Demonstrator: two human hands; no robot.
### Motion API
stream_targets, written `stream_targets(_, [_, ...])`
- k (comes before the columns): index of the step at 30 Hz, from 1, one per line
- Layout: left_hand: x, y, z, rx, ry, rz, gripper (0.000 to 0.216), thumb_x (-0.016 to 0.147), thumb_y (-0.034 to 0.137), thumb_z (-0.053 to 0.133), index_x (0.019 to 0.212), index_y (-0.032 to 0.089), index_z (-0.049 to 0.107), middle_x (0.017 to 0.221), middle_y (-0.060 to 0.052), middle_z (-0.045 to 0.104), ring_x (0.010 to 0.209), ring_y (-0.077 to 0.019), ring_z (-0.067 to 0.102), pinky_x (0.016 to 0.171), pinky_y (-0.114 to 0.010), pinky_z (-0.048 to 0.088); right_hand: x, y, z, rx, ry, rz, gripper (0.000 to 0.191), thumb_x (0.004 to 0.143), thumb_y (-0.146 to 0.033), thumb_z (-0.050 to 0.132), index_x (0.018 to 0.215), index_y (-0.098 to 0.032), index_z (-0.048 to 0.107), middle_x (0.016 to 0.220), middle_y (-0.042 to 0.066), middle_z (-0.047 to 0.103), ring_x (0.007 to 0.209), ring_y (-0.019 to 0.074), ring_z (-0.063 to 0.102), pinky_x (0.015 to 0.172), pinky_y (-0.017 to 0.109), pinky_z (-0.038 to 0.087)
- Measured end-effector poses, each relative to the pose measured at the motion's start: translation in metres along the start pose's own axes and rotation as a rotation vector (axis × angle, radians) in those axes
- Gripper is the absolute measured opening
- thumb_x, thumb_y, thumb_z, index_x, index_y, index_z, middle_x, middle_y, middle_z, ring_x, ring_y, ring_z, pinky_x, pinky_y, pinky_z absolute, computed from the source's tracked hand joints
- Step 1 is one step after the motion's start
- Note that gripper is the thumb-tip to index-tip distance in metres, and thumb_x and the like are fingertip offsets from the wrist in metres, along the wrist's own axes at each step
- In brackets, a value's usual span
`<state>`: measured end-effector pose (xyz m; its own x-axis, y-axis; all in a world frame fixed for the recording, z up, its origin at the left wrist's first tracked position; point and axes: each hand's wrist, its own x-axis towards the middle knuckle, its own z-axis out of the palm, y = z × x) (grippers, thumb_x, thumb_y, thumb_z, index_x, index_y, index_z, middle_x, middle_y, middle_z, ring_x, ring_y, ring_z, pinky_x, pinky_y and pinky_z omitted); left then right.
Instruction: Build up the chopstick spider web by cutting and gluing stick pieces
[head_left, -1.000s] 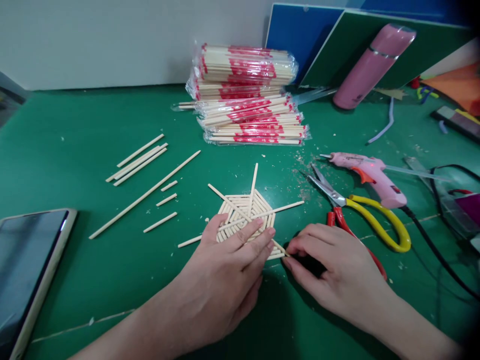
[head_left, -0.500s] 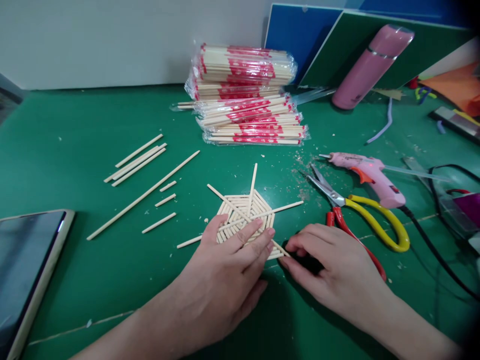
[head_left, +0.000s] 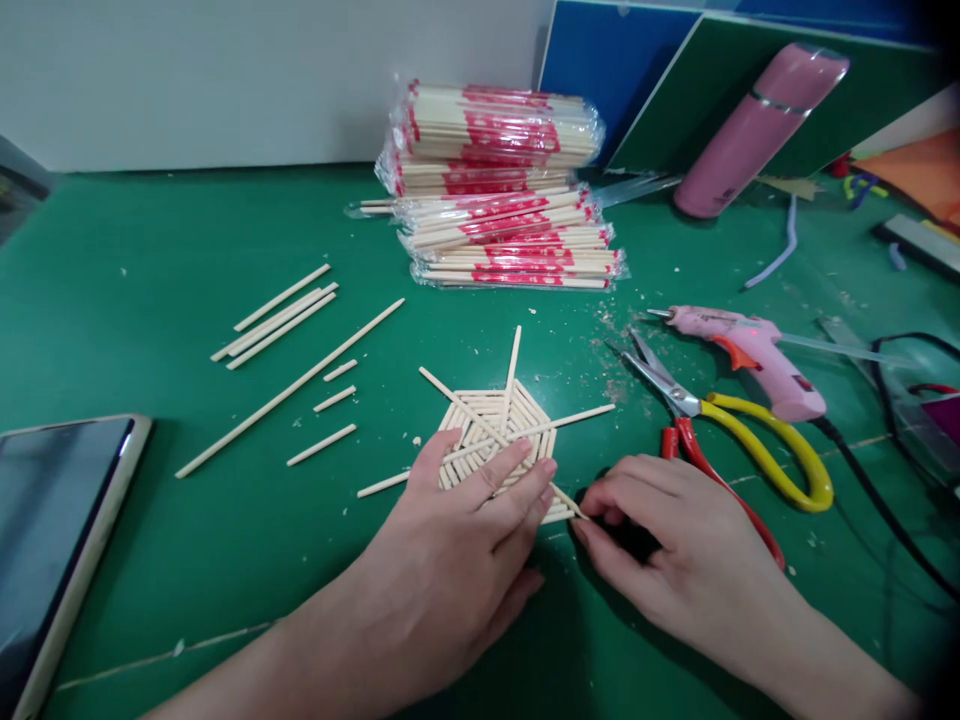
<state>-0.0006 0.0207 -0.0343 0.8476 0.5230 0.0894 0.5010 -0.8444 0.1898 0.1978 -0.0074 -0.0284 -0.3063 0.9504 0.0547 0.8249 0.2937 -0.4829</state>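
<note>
A web-shaped hexagon of wooden chopsticks [head_left: 480, 408] lies flat on the green table, with longer sticks crossing it and jutting past its rim. My left hand [head_left: 457, 545] rests over its lower left part, fingers stretched out and pressing down, hiding that area. At the lower right, my right hand [head_left: 667, 530] pinches the tip of a crossing chopstick [head_left: 565, 499] between thumb and index finger. Just beyond the right hand lie scissors [head_left: 679, 400] with yellow handles and a red-handled tool [head_left: 731, 490], partly covered by them.
A pink glue gun [head_left: 750, 350] with a lit red light lies at right, its cord running down. Loose chopsticks [head_left: 289, 388] and short cut pieces [head_left: 334, 399] lie left. Wrapped chopstick bundles [head_left: 510, 210] and a pink flask [head_left: 761, 130] stand behind. A phone [head_left: 52, 540] is at lower left.
The view has shifted slightly, so everything appears a little farther right. Both hands keep practically the same hold on the chopstick web.
</note>
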Motion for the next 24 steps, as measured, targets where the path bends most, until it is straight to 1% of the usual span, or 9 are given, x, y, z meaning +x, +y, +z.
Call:
stream_targets(4, [0.000, -0.001, -0.001, -0.068, -0.001, -0.014, 0.036, 0.086, 0.030, 0.035, 0.120, 0.019, 0.044, 0.131, -0.006, 0.042, 0.123, -0.0239, 0.032, 0.102, -0.052, 0.005, -0.001, 0.000, 0.000, -0.002, 0.003, 0.002, 0.008, 0.074, -0.020, 0.053, 0.065, -0.020, 0.054, 0.061, -0.002, 0.052, 0.059, 0.0125, 0.045, 0.057, 0.027, 0.031])
stream_targets(6, [-0.001, -0.003, -0.004, -0.146, -0.040, -0.024, 0.040, 0.085, 0.029, 0.038, 0.124, 0.020, 0.040, 0.133, -0.005, 0.040, 0.124, -0.0229, 0.030, 0.103, -0.051, 0.007, -0.001, 0.000, 0.001, -0.004, 0.010, 0.001, 0.008, 0.074, -0.020, 0.053, 0.065, -0.020, 0.055, 0.060, -0.002, 0.052, 0.059, 0.0124, 0.045, 0.057, 0.026, 0.031])
stream_targets(8, [-0.003, -0.006, -0.009, -0.235, -0.082, -0.042, 0.048, 0.082, 0.028, 0.043, 0.128, 0.019, 0.032, 0.134, -0.007, 0.037, 0.124, -0.0220, 0.031, 0.104, -0.049, 0.009, -0.001, 0.001, 0.001, -0.007, 0.017, -0.003, 0.009, 0.074, -0.020, 0.052, 0.065, -0.020, 0.055, 0.060, -0.001, 0.052, 0.059, 0.0124, 0.046, 0.057, 0.026, 0.031])
stream_targets(10, [-0.007, -0.009, -0.015, -0.288, -0.061, -0.091, 0.055, 0.079, 0.027, 0.048, 0.130, 0.018, 0.029, 0.135, -0.009, 0.036, 0.122, -0.0223, 0.033, 0.104, -0.048, 0.012, -0.001, 0.001, 0.002, -0.013, 0.017, -0.008, 0.009, 0.074, -0.021, 0.052, 0.065, -0.020, 0.055, 0.060, -0.001, 0.051, 0.059, 0.0124, 0.046, 0.057, 0.026, 0.032])
stream_targets(11, [-0.009, -0.010, -0.018, -0.293, -0.028, -0.132, 0.054, 0.078, 0.026, 0.049, 0.128, 0.018, 0.031, 0.134, -0.010, 0.037, 0.121, -0.0228, 0.035, 0.103, -0.047, 0.013, -0.001, 0.002, 0.002, -0.016, 0.013, -0.010, 0.009, 0.074, -0.021, 0.052, 0.065, -0.020, 0.055, 0.060, -0.001, 0.051, 0.058, 0.0124, 0.046, 0.056, 0.026, 0.032])
stream_targets(13, [-0.015, -0.010, -0.023, -0.274, 0.045, -0.224, 0.045, 0.077, 0.027, 0.051, 0.120, 0.019, 0.043, 0.128, -0.010, 0.044, 0.117, -0.0241, 0.038, 0.100, -0.047, 0.020, -0.001, 0.003, 0.001, -0.019, 0.007, -0.012, 0.010, 0.074, -0.022, 0.052, 0.065, -0.020, 0.055, 0.060, -0.001, 0.051, 0.058, 0.0124, 0.046, 0.056, 0.026, 0.032])
stream_targets(16, [-0.022, -0.005, -0.028, -0.239, 0.076, -0.333, 0.026, 0.076, 0.024, 0.051, 0.101, 0.021, 0.056, 0.111, -0.008, 0.054, 0.107, -0.0237, 0.044, 0.090, -0.043, 0.031, -0.002, 0.004, 0.001, -0.013, 0.010, -0.025, 0.011, 0.075, -0.024, 0.051, 0.065, -0.020, 0.054, 0.059, -0.001, 0.051, 0.057, 0.0123, 0.046, 0.055, 0.026, 0.032])
stream_targets(19, [-0.023, 0.003, -0.026, -0.221, 0.063, -0.380, 0.018, 0.077, 0.022, 0.049, 0.093, 0.021, 0.058, 0.098, -0.005, 0.056, 0.095, -0.0216, 0.047, 0.084, -0.042, 0.033, -0.003, 0.004, 0.002, -0.016, 0.025, -0.036, 0.012, 0.075, -0.024, 0.051, 0.064, -0.020, 0.054, 0.059, -0.001, 0.050, 0.056, 0.0121, 0.046, 0.055, 0.026, 0.033])
stream_targets(24, [-0.020, 0.007, -0.017, -0.225, 0.085, -0.376, 0.016, 0.080, 0.016, 0.044, 0.087, 0.019, 0.059, 0.090, -0.003, 0.057, 0.088, -0.0182, 0.047, 0.081, -0.038, 0.033, -0.003, 0.003, 0.002, -0.015, 0.030, -0.033, 0.009, 0.074, -0.024, 0.052, 0.065, -0.021, 0.055, 0.059, -0.002, 0.051, 0.056, 0.0122, 0.046, 0.055, 0.026, 0.032])
